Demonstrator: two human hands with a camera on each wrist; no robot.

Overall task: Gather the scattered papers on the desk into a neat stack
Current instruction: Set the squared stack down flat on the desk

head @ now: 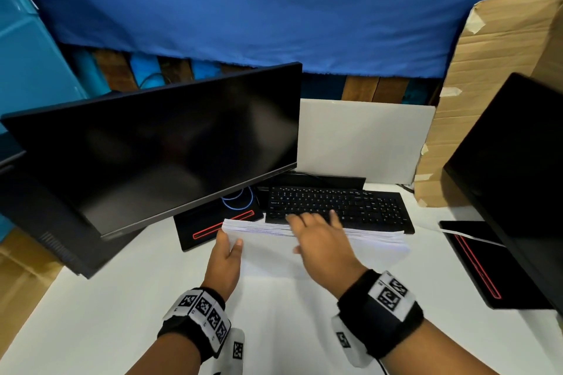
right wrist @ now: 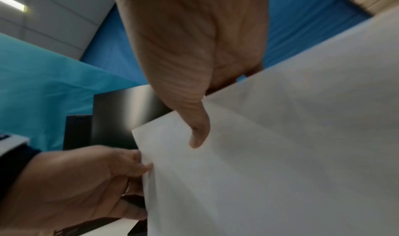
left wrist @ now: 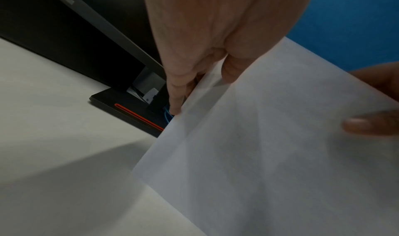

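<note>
A thick stack of white papers (head: 368,243) lies on the white desk (head: 122,313), just in front of the keyboard. My left hand (head: 228,248) grips the stack's left edge, thumb on top and fingers along the side. In the left wrist view the top sheet (left wrist: 259,154) rises toward my left hand (left wrist: 202,94). My right hand (head: 316,234) lies flat on top with straight fingers reaching past the far edge. From the right wrist, my right hand (right wrist: 194,111) has its thumb on the paper (right wrist: 280,154), its fingers hidden, and my left hand (right wrist: 138,168) pinches the edge.
A black keyboard (head: 341,204) sits right behind the stack. A dark monitor (head: 152,155) tilts over the left, its base (head: 213,225) touching the stack's far left corner. A second monitor (head: 518,176) and base (head: 475,262) stand right. Cardboard (head: 487,85) and a white board (head: 359,140) lean behind.
</note>
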